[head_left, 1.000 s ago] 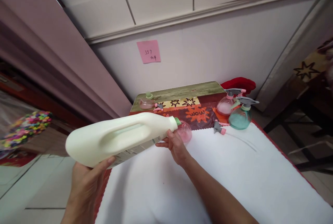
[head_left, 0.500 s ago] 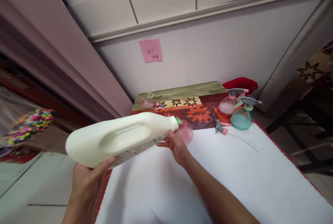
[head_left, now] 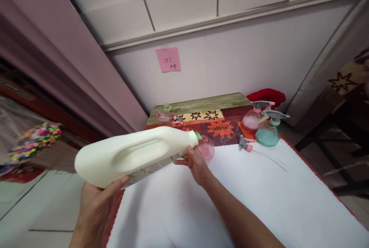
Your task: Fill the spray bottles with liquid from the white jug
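Observation:
A large cream detergent jug (head_left: 138, 150) lies tilted nearly level above the table, its green spout (head_left: 198, 135) at the mouth of a round pink spray bottle (head_left: 206, 148) that has no spray head on. My left hand (head_left: 99, 196) grips the jug's base end from below, thumb along its labelled side. Under the neck, my right hand (head_left: 196, 163) is closed around the jug, with its thumb up near the collar. Whether liquid is running from the spout cannot be made out. A loose grey-and-pink spray head (head_left: 245, 143) with a clear tube rests on the white cloth to the right.
Back right stand a pink spray bottle (head_left: 251, 120) and a teal spray bottle (head_left: 268, 134), both with heads. An uncapped pink bottle (head_left: 165, 116) and another spray head (head_left: 178, 119) are at back left. A white cloth (head_left: 259, 202) covers the table's near part.
Both hands and the jug hold nearly the same pose, spout still at the pink bottle. The whole view has shifted slightly downward in the picture.

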Tool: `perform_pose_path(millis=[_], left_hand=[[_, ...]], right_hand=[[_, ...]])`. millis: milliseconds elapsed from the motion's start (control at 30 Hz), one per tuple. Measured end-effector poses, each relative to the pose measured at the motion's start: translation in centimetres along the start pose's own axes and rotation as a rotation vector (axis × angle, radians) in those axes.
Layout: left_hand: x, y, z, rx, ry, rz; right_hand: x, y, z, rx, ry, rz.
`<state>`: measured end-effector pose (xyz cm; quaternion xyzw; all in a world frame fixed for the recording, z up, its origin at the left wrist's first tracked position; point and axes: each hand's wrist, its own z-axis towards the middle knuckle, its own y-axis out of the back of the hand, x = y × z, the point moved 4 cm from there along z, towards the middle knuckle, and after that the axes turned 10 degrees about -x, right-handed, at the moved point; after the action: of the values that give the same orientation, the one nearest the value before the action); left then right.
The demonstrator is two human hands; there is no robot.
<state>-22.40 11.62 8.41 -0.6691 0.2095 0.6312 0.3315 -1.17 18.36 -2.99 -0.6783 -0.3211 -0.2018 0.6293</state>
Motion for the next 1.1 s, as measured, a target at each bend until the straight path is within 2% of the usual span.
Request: perform_pose_path(millis=[167,400,667,967,1100], left_hand=[[-0.02,0.06,-0.36,0.027,0.016,0.033],[0.36,0.45,0.44,0.011,0.015,0.047],[0.15,-0.19,-0.39,0.035,-0.005,0.053],[0.81,0.39,0.6,0.003,0.05,0.077],[0.6,0.13,0.15,0.009,0.044,0.066]], right_hand=[[0.18,-0.23,-0.18,-0.018,-0.006,-0.009],[0.37,-0.31,-0.12,-0.032,-0.005,-0.001],[0.35,-0.04,0.05,-0.027,-0.006,-0.017],[0.2,0.23,0.18,-0.027,-0.009,0.006],[0.23,0.27,0.17,-0.025,-0.007,0.003]])
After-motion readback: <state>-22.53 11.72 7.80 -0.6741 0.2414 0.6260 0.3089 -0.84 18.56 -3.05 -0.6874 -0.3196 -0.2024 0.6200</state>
